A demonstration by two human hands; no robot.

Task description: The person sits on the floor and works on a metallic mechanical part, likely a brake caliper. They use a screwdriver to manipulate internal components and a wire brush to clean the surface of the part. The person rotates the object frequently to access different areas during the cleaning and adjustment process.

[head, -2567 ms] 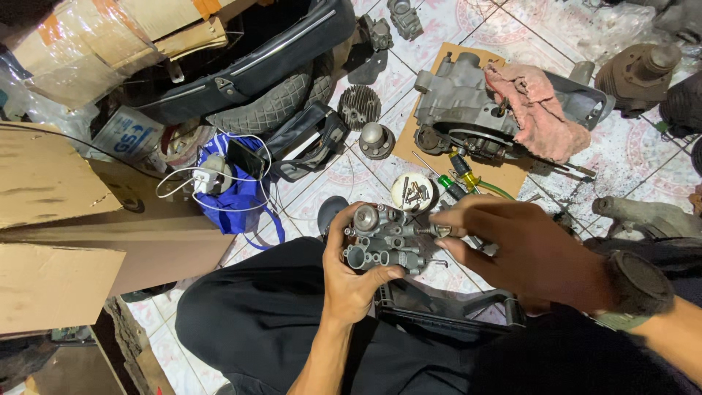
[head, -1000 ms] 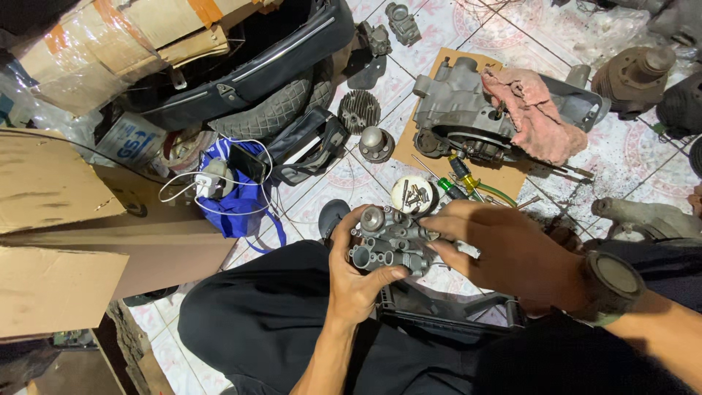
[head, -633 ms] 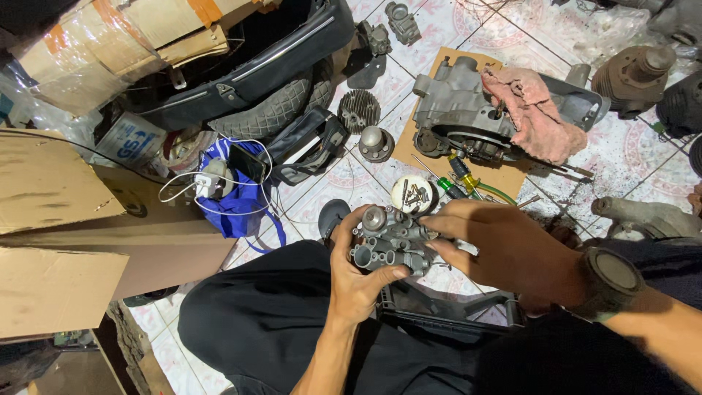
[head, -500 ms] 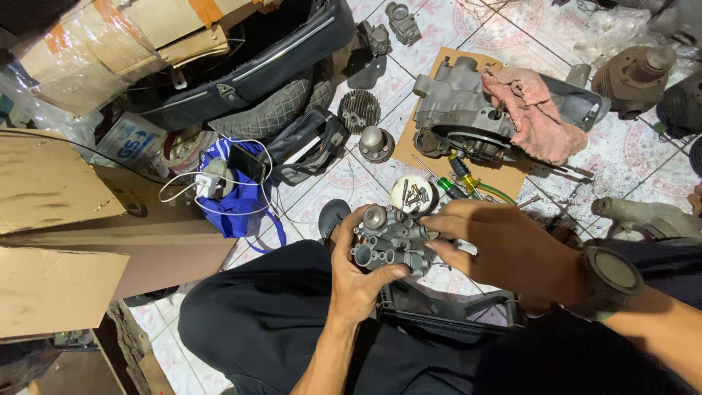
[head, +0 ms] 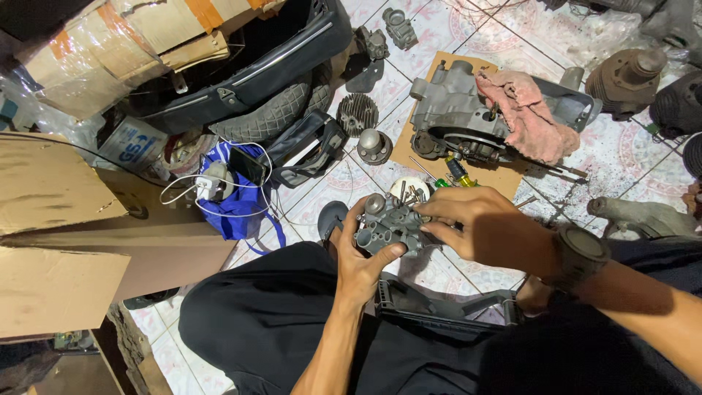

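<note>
- Metal part [head: 387,228]: a grey cast piece with round bores and short tubes, held above the person's lap, over the floor, near the middle of the view.
- Left hand [head: 363,257]: cups the metal part from below and behind; its grip is closed around the part, thumb on the near face.
- Right hand [head: 488,232]: comes in from the right, a dark watch [head: 581,254] on its wrist; its fingertips are pinched on the right edge of the metal part.
- Floor [head: 636,157]: pale tiles with a reddish flower pattern, dirty, scattered with dark grit and small debris.
- Cardboard sheet [head: 420,139]: lies flat on the floor, carrying an engine block [head: 453,110] with a pink rag [head: 523,117] draped over its right side.
- A finned round piece [head: 357,113] and a domed metal piece [head: 374,145] sit on the tiles just left of the cardboard sheet.
- Blue bag [head: 238,201]: stands to the left, with white cable looped over it.
- Tyre [head: 270,117] and a dark seat [head: 256,62] are piled behind the blue bag.
- Cardboard boxes [head: 66,219] fill the left edge; another taped box [head: 124,44] lies at upper left.
- Finned cylinders [head: 625,77] stand at upper right.
</note>
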